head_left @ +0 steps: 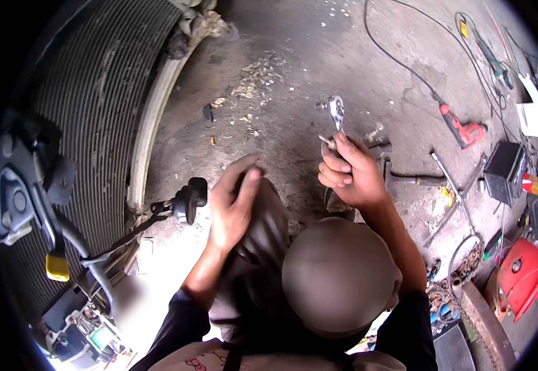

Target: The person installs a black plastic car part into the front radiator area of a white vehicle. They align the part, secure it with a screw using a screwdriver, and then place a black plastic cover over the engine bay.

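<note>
My right hand [349,173] grips a chrome ratchet [336,111], head upward, with a small metal piece, perhaps a bolt, between thumb and fingers. My left hand [235,201] hangs by my trousered leg [262,235], fingers loosely bent and apart, holding nothing. A blurred round shape [340,278], which I cannot make out, covers the lower middle. A black plastic part [188,201] on a dark bar lies left of my left hand.
A ribbed panel [102,93] with pale edging fills the left. On the stained floor [281,86] at right are a red drill [463,127], a green tool [497,68], cords, a hammer [423,179], a cross wrench [459,195], a black box [502,170] and a red container [522,275].
</note>
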{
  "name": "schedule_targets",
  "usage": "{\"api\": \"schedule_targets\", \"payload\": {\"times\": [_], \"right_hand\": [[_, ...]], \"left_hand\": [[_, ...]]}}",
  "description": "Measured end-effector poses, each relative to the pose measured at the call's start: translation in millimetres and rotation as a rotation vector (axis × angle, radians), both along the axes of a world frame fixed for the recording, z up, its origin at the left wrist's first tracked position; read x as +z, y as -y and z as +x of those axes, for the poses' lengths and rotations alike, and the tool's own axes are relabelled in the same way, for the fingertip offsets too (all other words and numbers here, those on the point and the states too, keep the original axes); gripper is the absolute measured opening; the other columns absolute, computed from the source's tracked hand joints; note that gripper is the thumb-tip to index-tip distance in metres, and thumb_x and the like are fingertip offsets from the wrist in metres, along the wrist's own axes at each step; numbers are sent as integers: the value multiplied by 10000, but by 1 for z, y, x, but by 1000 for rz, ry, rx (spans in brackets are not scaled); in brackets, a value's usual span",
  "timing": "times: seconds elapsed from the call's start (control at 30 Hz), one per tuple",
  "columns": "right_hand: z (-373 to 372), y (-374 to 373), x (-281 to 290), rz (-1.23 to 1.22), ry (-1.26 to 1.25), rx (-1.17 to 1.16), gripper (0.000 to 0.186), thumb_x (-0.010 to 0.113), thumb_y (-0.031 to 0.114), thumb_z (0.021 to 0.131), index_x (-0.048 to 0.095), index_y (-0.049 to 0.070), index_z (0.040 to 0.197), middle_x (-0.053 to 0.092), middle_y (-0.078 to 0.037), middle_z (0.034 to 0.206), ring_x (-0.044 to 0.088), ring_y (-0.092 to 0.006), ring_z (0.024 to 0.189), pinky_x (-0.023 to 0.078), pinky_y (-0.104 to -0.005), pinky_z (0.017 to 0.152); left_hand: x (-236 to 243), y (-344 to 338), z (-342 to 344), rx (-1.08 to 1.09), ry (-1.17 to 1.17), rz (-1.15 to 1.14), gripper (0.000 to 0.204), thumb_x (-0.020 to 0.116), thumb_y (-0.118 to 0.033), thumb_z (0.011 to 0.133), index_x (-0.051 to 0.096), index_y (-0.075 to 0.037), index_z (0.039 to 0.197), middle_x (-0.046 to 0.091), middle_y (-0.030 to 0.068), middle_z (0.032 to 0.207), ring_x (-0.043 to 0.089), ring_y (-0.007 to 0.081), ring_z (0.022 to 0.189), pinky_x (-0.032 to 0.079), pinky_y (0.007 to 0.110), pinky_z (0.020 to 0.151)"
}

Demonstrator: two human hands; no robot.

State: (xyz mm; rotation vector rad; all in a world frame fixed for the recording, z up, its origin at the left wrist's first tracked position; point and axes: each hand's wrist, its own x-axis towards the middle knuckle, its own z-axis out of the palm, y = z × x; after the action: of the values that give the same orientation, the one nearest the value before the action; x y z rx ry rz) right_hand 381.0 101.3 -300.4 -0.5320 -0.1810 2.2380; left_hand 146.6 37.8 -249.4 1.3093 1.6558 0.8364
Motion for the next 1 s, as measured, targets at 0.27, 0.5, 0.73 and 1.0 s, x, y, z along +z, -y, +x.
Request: {"api": "schedule_targets", "payload": {"times": [0.27,0.5,0.73,1.0], "right_hand": [[-12,11,11,234,24,71,348,499,299,1062,566,-31,975,397,27,626,333,-57,510,274,-234,486],[-11,14,6,288,41,73,367,476,325,1070,561,-16,962,388,20,630,340,-66,519,281,-235,489],[-16,13,-27,263,728,137,442,470,399,1065,586,5,901,456,-8,631,419,-107,532,335,-254,502],[49,25,-190,1121,2118,478,384,657,421,911,697,45,978,668,-208,854,650,-419,837,508,-484,726]], "left_hand": [[9,-29,40,-73,662,-56,302,661,-111,964,641,22,1234,705,85,987,632,127,859,514,261,760],[5,-30,41,-104,736,-53,213,663,-74,959,659,23,1148,709,83,978,645,124,855,526,261,766],[-14,-28,27,-22,803,0,162,608,-149,1011,607,9,1050,680,69,958,662,137,835,543,278,765],[-9,-18,-1,9,788,-28,226,604,-233,1020,605,-12,978,668,53,821,651,126,753,539,274,696]]}}
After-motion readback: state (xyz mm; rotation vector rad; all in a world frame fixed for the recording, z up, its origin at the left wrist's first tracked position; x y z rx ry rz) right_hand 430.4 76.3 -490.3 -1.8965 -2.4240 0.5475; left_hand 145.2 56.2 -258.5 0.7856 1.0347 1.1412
